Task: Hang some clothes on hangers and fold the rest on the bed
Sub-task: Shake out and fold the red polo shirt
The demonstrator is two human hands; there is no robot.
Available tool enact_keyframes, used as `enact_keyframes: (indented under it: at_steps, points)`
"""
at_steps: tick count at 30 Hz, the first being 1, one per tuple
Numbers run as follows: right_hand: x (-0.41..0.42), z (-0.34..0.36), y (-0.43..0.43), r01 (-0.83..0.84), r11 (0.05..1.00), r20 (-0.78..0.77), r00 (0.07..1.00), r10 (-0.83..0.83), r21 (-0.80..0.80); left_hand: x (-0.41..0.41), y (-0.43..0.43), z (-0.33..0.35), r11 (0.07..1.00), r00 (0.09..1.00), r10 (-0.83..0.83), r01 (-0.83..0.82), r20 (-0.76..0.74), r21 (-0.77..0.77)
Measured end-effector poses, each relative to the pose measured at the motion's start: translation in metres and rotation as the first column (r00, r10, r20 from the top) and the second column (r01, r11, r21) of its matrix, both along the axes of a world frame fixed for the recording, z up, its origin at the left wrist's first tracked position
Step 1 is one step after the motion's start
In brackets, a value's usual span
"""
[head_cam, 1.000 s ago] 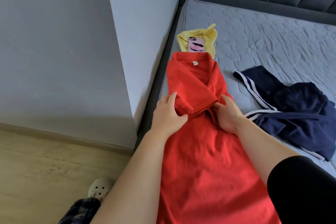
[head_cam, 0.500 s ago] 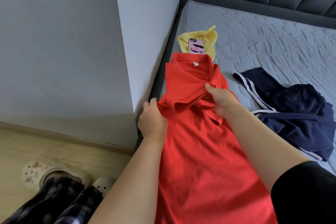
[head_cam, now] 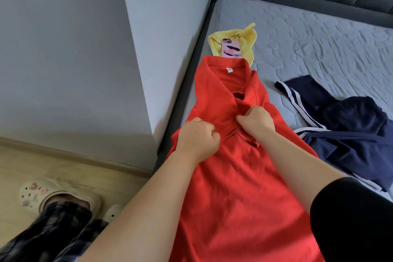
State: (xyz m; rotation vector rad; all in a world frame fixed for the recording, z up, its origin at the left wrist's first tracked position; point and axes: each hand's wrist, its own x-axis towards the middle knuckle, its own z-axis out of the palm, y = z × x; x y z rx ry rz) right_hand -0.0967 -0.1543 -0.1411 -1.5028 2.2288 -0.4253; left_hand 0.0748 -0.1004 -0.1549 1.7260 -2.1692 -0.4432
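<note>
A red polo shirt [head_cam: 234, 187] lies lengthwise along the left edge of the grey mattress [head_cam: 319, 38], collar pointing away from me, sleeves folded in over the chest. My left hand [head_cam: 196, 139] has its fingers curled into the folded sleeve fabric at the shirt's left side. My right hand [head_cam: 256, 121] pinches the red cloth just below the collar opening. Both hands sit close together at mid-chest. A crumpled navy garment with white stripes [head_cam: 348, 132] lies to the right of the shirt.
A yellow garment [head_cam: 246, 38] with a pink-cased phone [head_cam: 230, 49] on it lies beyond the collar. A grey wall corner [head_cam: 165, 49] stands tight against the bed's left side. My slippered feet [head_cam: 36, 193] are on the wooden floor.
Both hands moved together toward the shirt's middle and went from flat or loosely placed to curled into the fabric. The left sleeve now lies folded further inward.
</note>
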Motion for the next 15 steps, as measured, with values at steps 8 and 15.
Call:
enact_keyframes:
  at_steps: [8,15]
  points:
    - [-0.032,0.007,-0.066,0.090,0.943,0.060,0.995,-0.075,-0.320,-0.003,-0.085,0.027,0.927,0.841,0.373,-0.323,-0.391,0.190]
    - [-0.059,-0.012,-0.106,0.254,0.939,0.685,0.643,-0.342,0.231,0.006,-0.140,0.012,0.767,0.519,0.616,-0.226,-0.593,0.600]
